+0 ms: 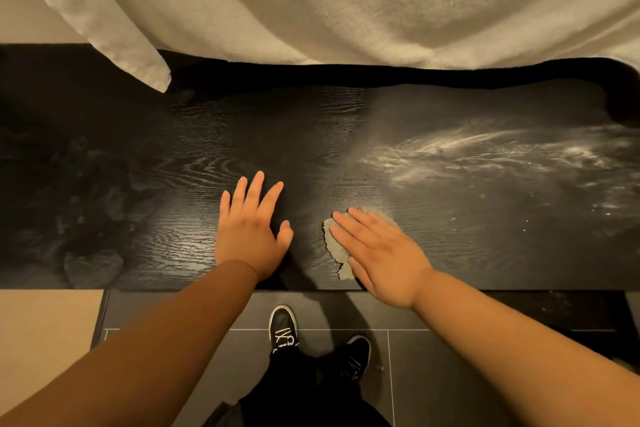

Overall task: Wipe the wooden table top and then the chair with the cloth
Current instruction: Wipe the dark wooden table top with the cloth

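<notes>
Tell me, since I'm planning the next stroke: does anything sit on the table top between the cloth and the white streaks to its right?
Nothing visible does. The cloth, under the flat right hand, has only bare wooden table top between it and the white streaks. The left hand rests on its other side.

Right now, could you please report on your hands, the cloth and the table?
Left hand flat on table top. Right hand presses cloth flat. White streaks at right; white fabric overhangs back edge.

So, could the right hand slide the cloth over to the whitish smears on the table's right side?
Probably yes: the right hand lies flat on the cloth, and only bare table top separates it from the whitish smears.
</notes>
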`<state>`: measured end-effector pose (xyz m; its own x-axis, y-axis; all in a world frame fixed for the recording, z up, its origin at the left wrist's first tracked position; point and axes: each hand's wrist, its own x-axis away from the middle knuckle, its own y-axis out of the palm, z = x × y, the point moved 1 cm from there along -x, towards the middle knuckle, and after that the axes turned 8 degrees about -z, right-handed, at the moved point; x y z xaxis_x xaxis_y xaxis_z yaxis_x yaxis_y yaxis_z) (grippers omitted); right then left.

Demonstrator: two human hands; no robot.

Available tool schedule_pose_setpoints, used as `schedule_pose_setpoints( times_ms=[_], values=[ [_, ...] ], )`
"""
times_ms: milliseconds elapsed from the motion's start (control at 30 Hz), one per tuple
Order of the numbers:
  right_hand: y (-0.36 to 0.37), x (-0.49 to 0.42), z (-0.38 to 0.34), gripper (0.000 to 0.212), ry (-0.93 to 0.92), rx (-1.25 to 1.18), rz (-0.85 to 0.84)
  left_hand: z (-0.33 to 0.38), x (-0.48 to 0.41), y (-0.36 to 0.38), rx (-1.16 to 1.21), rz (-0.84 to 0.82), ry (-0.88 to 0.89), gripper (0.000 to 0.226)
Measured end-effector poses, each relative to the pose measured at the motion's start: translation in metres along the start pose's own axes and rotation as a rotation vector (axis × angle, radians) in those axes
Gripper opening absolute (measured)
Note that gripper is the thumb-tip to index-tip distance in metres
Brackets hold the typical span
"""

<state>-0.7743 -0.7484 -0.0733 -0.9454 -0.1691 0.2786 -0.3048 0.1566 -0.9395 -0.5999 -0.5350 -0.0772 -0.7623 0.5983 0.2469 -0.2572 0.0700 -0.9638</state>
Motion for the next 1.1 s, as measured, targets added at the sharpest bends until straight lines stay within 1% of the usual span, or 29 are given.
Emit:
schedule_pose_setpoints(
  times_ms=[67, 167, 233, 267, 367, 433, 500, 533, 567, 667, 733, 800, 867, 933, 1000, 1033, 1100],
  values=[
    [-0.009, -0.020, 0.016, 0.061, 0.075, -0.002, 0.026, 0.000, 0.000, 0.000, 0.015, 0.003, 0.002, 0.076],
    [-0.026, -0.057, 0.031, 0.063, 0.298, -0.068, 0.029, 0.000, 0.000, 0.000, 0.020, 0.000, 0.002, 0.075],
    [-0.028, -0.062, 0.025, 0.065, 0.396, -0.096, 0.029, 0.000, 0.000, -0.001, 0.015, -0.004, 0.003, 0.075],
    [-0.025, -0.055, 0.016, 0.066, 0.399, -0.096, 0.031, -0.001, 0.001, -0.001, 0.016, -0.005, 0.006, 0.074],
    [-0.005, -0.007, -0.015, 0.065, 0.288, -0.074, 0.028, 0.001, -0.001, -0.003, 0.008, -0.008, 0.007, 0.075],
    [0.002, 0.010, -0.012, 0.065, 0.211, -0.068, 0.003, 0.001, -0.002, -0.004, 0.002, -0.014, -0.005, 0.075],
    [-0.002, 0.003, 0.005, 0.067, 0.155, -0.046, -0.039, 0.001, -0.001, -0.004, 0.001, -0.025, -0.004, 0.075],
    [-0.006, -0.006, 0.015, 0.068, 0.154, -0.025, -0.039, 0.001, 0.000, -0.004, 0.001, -0.024, 0.000, 0.075],
    [-0.012, -0.019, 0.026, 0.069, 0.192, -0.026, -0.026, 0.001, 0.000, -0.005, 0.000, -0.021, 0.000, 0.075],
    [-0.031, -0.053, 0.052, 0.071, 0.413, -0.110, 0.004, 0.000, -0.001, -0.004, 0.008, -0.022, -0.002, 0.074],
    [-0.030, -0.056, 0.044, 0.071, 0.491, -0.129, 0.018, 0.000, -0.001, -0.003, -0.004, -0.018, 0.001, 0.074],
    [-0.021, -0.034, 0.018, 0.070, 0.451, -0.118, 0.034, 0.000, -0.002, -0.004, -0.006, -0.016, 0.004, 0.074],
    [-0.007, -0.001, -0.004, 0.067, 0.356, -0.092, 0.033, 0.001, -0.002, -0.005, -0.010, -0.016, 0.007, 0.074],
    [-0.002, 0.012, 0.001, 0.065, 0.258, -0.081, 0.022, 0.001, -0.003, -0.005, -0.015, -0.018, -0.002, 0.075],
    [-0.007, 0.003, 0.020, 0.065, 0.175, -0.053, -0.008, 0.001, -0.003, -0.005, -0.010, -0.024, 0.006, 0.075],
    [-0.011, -0.007, 0.031, 0.065, 0.169, -0.032, -0.017, 0.001, -0.003, -0.005, -0.011, -0.020, 0.005, 0.075],
    [-0.024, -0.036, 0.053, 0.068, 0.257, -0.045, -0.007, 0.001, -0.003, -0.005, -0.008, -0.016, 0.001, 0.075]
  ],
)
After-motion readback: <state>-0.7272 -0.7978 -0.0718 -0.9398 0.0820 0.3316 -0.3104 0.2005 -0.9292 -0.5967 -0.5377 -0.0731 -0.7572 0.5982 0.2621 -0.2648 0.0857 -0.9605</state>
